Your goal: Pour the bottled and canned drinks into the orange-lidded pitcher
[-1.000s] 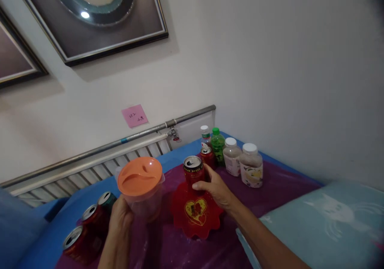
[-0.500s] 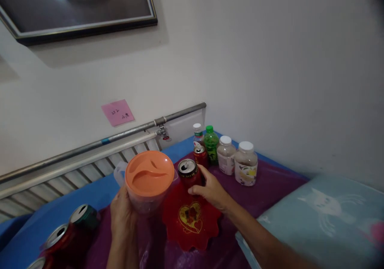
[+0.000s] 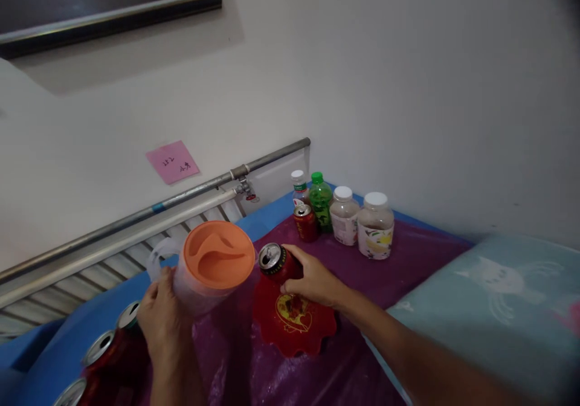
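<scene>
My left hand point(image 3: 161, 321) grips a clear plastic pitcher point(image 3: 199, 285) with an orange lid point(image 3: 220, 254), held just above the purple cover. My right hand point(image 3: 312, 280) is wrapped round a red drink can point(image 3: 276, 262) whose opened top tilts left toward the pitcher's lid. The can hangs over a red scalloped plate point(image 3: 296, 327) with a gold heart.
Another red can point(image 3: 306, 221), a green bottle point(image 3: 321, 200), a small capped bottle point(image 3: 298, 186) and two white-lidded jars point(image 3: 360, 220) stand by the far wall. Three opened cans point(image 3: 106, 351) sit at lower left. A radiator and pipe point(image 3: 190, 191) run behind; a pale blue cushion point(image 3: 493, 309) lies right.
The red can went from upright on the plate to lifted and tilted toward the pitcher. My left hand shifted the pitcher slightly left and lower. The view dropped and turned.
</scene>
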A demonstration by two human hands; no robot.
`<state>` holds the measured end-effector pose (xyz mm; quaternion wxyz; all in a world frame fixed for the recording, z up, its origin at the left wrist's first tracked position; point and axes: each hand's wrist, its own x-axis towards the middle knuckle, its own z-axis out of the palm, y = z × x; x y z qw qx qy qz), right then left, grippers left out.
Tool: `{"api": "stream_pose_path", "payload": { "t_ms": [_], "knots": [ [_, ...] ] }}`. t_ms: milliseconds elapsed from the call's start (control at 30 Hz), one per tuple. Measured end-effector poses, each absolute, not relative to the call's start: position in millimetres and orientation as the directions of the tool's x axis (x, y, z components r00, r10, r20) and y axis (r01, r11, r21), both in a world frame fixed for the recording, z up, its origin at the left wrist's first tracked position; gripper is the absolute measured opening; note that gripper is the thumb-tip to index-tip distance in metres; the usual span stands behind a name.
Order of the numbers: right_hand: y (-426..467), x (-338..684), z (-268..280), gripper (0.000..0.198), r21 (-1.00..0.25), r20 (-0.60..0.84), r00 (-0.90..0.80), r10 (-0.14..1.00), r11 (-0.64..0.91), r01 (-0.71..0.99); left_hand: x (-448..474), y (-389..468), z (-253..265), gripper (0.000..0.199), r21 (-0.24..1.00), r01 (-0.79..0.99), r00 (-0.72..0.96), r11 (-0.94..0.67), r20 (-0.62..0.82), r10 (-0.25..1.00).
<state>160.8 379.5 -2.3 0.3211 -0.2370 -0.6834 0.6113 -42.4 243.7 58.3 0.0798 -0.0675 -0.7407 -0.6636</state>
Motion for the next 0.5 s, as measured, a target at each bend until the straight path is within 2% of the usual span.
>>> {"api": "stream_pose_path", "payload": {
  "t_ms": [167, 500],
  "knots": [
    [379.1, 160.9, -4.4, 0.075, -0.977, 0.162, -0.696, 0.7, 0.211, -0.015, -32.6, 241.1, 66.2, 0.032, 0.983, 0.148, -0.989, 0.111, 0.149, -0.001],
    [380.5, 161.2, -6.1, 0.074, -0.969, 0.18, -0.691, 0.7, 0.248, -0.001, -24.9, 238.8, 72.9, 0.029, 0.946, 0.283, -0.956, 0.157, 0.291, -0.029]
  ]
}}
